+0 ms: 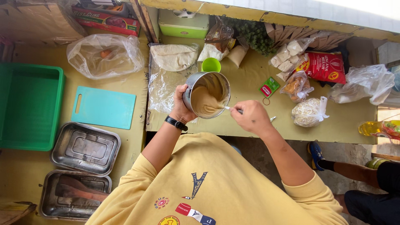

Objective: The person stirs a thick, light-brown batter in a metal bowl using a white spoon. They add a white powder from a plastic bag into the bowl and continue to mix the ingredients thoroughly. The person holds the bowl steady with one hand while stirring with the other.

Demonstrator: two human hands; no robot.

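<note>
At the centre of the frame the person's left hand [182, 104] grips the rim and side of a round metal pot [207, 94], fingers wrapped around its left wall, and holds it tilted above the yellow-green table [250, 83]. A black watch [175, 123] sits on that wrist. Inside the pot lies a smooth, pale-brown batter [204, 104] that coats the inner wall. The right hand [251, 117], just right of the pot, is closed around the handle of a thin utensil [233, 109] whose tip reaches into the batter over the lower right rim.

Directly above the pot stands a small green cup [211, 65], and to the upper left of it a bag of flat white wrappers [174, 56] rests on clear plastic. A teal cutting board [103, 106] lies left of centre, with a green crate [29, 106] at the left edge and two metal trays [85, 148] in the lower left. At the right of the table sit a red packet [326, 66], a bag of noodles [309, 112] and a small green sachet [269, 87]. Another person's leg with a blue shoe [315, 153] shows at the lower right.
</note>
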